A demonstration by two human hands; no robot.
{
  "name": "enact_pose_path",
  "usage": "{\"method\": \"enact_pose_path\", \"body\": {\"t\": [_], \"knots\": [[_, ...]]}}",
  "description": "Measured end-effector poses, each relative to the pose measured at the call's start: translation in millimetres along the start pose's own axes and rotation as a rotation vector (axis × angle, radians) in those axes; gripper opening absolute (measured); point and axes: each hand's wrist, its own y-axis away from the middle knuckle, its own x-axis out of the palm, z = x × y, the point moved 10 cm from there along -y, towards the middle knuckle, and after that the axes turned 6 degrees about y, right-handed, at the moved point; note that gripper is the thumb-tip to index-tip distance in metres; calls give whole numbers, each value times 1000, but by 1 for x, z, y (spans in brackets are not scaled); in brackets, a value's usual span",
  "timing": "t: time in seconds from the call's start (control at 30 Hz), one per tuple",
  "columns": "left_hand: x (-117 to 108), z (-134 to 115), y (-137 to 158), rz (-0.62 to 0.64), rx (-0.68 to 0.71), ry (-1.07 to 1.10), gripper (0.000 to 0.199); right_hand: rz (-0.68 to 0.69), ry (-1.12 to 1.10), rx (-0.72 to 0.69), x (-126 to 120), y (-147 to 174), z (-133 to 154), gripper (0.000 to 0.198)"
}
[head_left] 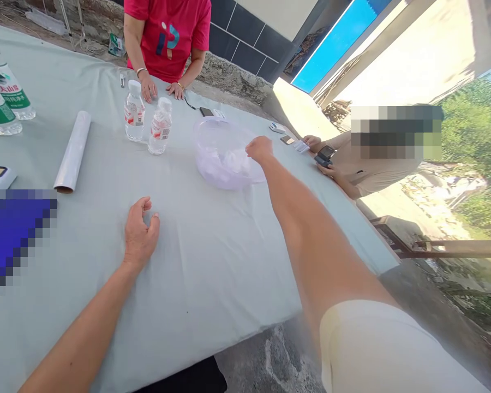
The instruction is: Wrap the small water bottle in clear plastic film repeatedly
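L hand: on tablecloth, fingers loosely curled, released. R hand: at R side of basin, fingers curled in; can't tell if grasping anything. Basin: translucent, pale purple, on tablecloth, fwd of both forearms; whitish contents, unclear. Small btls, x2, clear, labelled, upright, L of basin. Roll: whitish, lying flat, farther L.

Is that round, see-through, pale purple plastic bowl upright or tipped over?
Upright: the bowl sits with its open rim facing up.
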Motion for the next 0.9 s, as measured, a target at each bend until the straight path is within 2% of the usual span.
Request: {"method": "enact_pose_path", "body": {"t": [0.07, 0.13, 0.2, 0.23, 0.33, 0.4, 0.5, 0.57, 0.6, 0.63, 0.7, 0.8, 0.9], "knots": [[0, 3, 0, 4, -15, 21, 44, -91, -72, -7, -25, 12, 5, 15], [0, 6, 0, 3, -21, 68, 42, -183, -247, -77, -49, 37, 22, 11], [-1, 6, 1, -6, -2, 143, 38, -219, -507, -212, -64, 78, 49, 5], [-1, 4, 1, -5, 17, 187, 37, -193, -638, -276, -65, 103, 63, 1], [4, -6, 2, 67, 65, 349, 36, 71, -981, -402, -45, 187, 101, 8], [12, -10, 2, 191, -8, 500, 43, 272, -1182, -402, -19, 240, 116, 14], [36, -8, 15, 483, -297, 742, 62, 453, -1471, -282, 25, 295, 118, 24], [49, -12, 30, 671, -444, 810, 71, 449, -1616, -127, 54, 312, 108, 30], [51, -14, 35, 716, -471, 804, 71, 423, -1667, -41, 67, 316, 101, 34], [50, -14, 36, 715, -472, 780, 69, 391, -1704, 39, 77, 319, 94, 39], [41, -13, 29, 600, -418, 692, 59, 325, -1727, 154, 90, 320, 81, 49], [22, -14, 12, 389, -307, 603, 47, 262, -1648, 223, 93, 315, 65, 52], [4, -12, -2, 250, -255, 617, 49, 228, -1542, 280, 91, 309, 47, 50]]}}
